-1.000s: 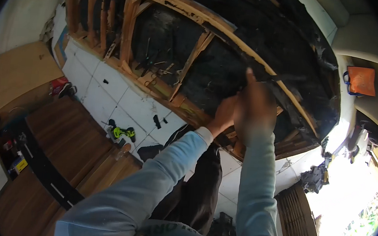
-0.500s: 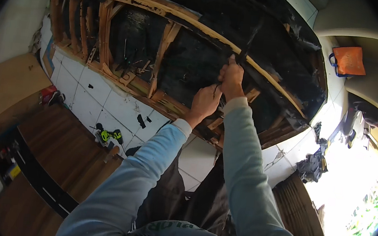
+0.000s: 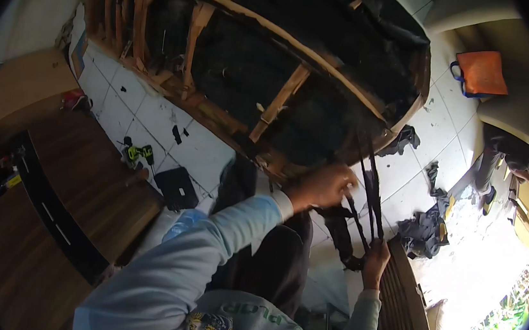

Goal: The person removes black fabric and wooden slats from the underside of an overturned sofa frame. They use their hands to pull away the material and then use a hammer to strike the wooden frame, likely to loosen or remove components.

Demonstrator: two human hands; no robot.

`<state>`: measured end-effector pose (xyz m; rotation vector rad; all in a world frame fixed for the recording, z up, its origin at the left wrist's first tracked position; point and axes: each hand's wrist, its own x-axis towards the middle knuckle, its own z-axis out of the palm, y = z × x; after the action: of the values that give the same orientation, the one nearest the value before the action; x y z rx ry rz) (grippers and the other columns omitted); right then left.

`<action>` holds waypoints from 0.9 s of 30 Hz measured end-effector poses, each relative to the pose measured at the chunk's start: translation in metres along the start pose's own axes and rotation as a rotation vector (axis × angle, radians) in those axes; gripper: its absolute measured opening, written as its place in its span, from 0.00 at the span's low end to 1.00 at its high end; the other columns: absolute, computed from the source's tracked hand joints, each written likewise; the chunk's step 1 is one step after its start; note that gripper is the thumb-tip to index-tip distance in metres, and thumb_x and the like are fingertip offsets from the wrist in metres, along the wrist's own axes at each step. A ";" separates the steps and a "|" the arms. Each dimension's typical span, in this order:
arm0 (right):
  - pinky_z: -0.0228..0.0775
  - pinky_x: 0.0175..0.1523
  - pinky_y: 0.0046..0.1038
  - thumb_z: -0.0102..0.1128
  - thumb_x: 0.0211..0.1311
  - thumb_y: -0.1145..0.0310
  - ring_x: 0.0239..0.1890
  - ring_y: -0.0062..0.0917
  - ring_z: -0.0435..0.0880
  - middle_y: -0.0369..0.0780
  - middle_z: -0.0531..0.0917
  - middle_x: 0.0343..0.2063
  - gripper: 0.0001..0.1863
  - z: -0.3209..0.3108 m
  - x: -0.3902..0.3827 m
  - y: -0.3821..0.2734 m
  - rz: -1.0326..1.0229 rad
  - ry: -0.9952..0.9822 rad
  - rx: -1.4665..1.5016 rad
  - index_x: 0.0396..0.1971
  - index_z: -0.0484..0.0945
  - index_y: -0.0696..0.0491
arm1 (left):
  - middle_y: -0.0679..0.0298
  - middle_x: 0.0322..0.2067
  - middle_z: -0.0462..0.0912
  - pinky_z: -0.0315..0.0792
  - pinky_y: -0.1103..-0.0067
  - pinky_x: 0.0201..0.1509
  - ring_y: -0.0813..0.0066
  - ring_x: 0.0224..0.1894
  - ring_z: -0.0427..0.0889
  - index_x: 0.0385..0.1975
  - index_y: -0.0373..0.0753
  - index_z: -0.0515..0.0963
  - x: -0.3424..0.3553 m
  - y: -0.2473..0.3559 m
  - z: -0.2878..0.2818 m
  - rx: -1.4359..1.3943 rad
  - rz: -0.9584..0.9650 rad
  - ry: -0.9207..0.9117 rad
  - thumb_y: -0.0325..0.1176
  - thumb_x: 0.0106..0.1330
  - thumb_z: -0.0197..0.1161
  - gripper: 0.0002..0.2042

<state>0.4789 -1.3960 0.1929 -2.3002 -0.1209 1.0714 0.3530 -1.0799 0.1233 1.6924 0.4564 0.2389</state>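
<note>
An upturned wooden furniture frame [image 3: 281, 102], its slats bared, lies ahead of me with black fabric [image 3: 279, 28] across its far side. Long black fabric strips [image 3: 373, 202] stretch from the frame's right end down to my right hand [image 3: 375, 265], which is closed around them at the lower right. Closer to the frame's near edge, my left hand [image 3: 328, 186] is closed with curled fingers on a strip of the same fabric. A further loose length of it hangs between my hands. The strips look pulled taut.
On the white tiles at left lie a green and black power tool [image 3: 140, 154] and a black case [image 3: 176, 188]. Brown wooden panels [image 3: 60, 208] flank me. Black scraps [image 3: 425, 233] and an orange bag [image 3: 482, 73] are at right, near another person [image 3: 504, 158].
Both hands have come away from the frame's middle, toward me and rightward. My right hand has gone far lower, drawing out the black strips. The view has shifted right.
</note>
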 end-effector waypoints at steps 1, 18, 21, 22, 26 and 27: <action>0.67 0.34 0.30 0.55 0.78 0.63 0.27 0.21 0.74 0.41 0.80 0.23 0.16 0.002 0.010 0.031 -0.210 0.024 -0.240 0.33 0.79 0.62 | 0.53 0.42 0.86 0.76 0.62 0.53 0.50 0.46 0.85 0.42 0.35 0.82 0.018 -0.014 -0.026 -0.025 -0.120 0.083 0.41 0.74 0.64 0.13; 0.75 0.52 0.30 0.53 0.78 0.56 0.42 0.29 0.83 0.39 0.83 0.41 0.19 0.160 0.176 -0.155 0.078 -0.841 0.915 0.51 0.79 0.58 | 0.49 0.36 0.85 0.77 0.55 0.40 0.44 0.35 0.86 0.52 0.34 0.78 0.044 -0.092 -0.037 0.298 -0.163 0.145 0.45 0.83 0.46 0.21; 0.74 0.42 0.26 0.53 0.78 0.56 0.37 0.26 0.81 0.36 0.82 0.36 0.17 0.192 0.221 -0.233 0.349 -0.535 1.038 0.44 0.82 0.54 | 0.41 0.34 0.84 0.77 0.53 0.46 0.37 0.38 0.84 0.45 0.32 0.79 0.054 -0.051 -0.022 0.148 -0.407 0.348 0.37 0.76 0.50 0.15; 0.73 0.41 0.27 0.53 0.78 0.56 0.36 0.26 0.80 0.36 0.82 0.35 0.16 0.190 0.245 -0.214 0.355 -0.442 1.047 0.44 0.82 0.54 | 0.41 0.32 0.84 0.78 0.53 0.46 0.38 0.37 0.84 0.42 0.33 0.79 0.066 -0.025 -0.014 0.013 -0.490 0.405 0.35 0.73 0.51 0.12; 0.74 0.35 0.34 0.56 0.76 0.58 0.31 0.26 0.79 0.35 0.80 0.28 0.15 0.111 0.186 -0.148 -0.249 -0.263 0.164 0.48 0.81 0.54 | 0.40 0.32 0.84 0.78 0.54 0.41 0.41 0.33 0.84 0.54 0.32 0.78 0.011 0.017 0.076 0.320 -0.415 0.105 0.30 0.73 0.51 0.16; 0.71 0.33 0.30 0.55 0.77 0.57 0.29 0.22 0.77 0.34 0.78 0.27 0.14 0.075 0.156 -0.130 -0.210 -0.214 0.144 0.44 0.81 0.53 | 0.44 0.30 0.84 0.78 0.54 0.38 0.43 0.30 0.83 0.58 0.39 0.77 -0.022 0.026 0.115 0.184 -0.222 0.033 0.32 0.72 0.54 0.17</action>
<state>0.5497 -1.2040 0.1221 -1.9914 -0.3501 1.1726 0.3840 -1.1952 0.1311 1.8011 0.7038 0.0639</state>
